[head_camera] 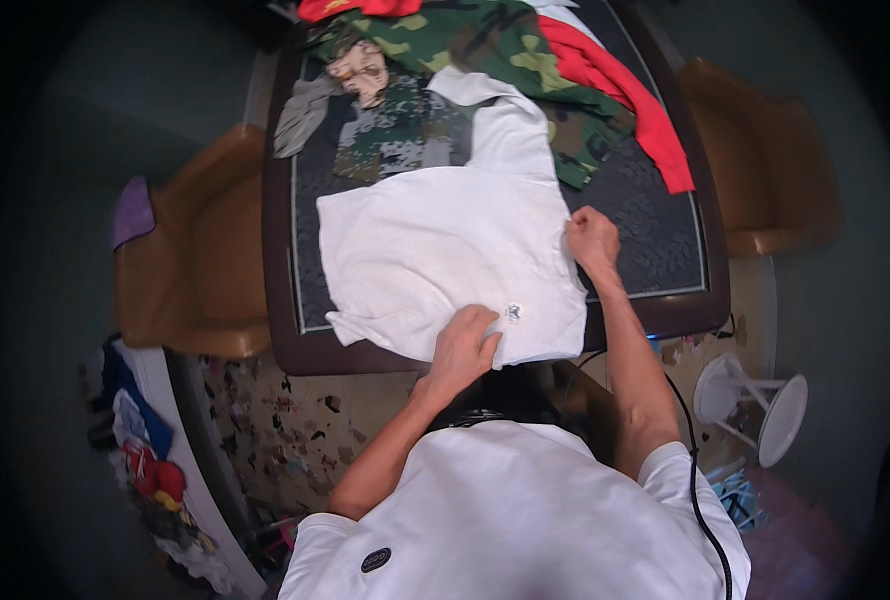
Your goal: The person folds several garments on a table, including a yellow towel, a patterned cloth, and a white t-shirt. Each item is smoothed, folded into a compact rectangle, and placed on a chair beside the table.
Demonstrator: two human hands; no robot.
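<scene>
A white long-sleeved shirt [445, 240] lies spread over the near part of the table, one sleeve stretched away towards the far side. Its surface is creased, and a small printed emblem [514, 312] shows near the front edge. My left hand [466, 341] rests on the fabric just left of that emblem, thumb and fingers apart. At the shirt's right edge, my right hand [593, 236] pinches the cloth between thumb and curled fingers.
Camouflage clothing [490, 45], a digital-camouflage garment [396, 127], a red garment [640, 112] and a grey cloth [304, 116] lie on the dark table [662, 307]. Brown chairs [212, 247] flank it. A white stool [749, 409] lies tipped at right; a black cable [691, 450] hangs by my right arm.
</scene>
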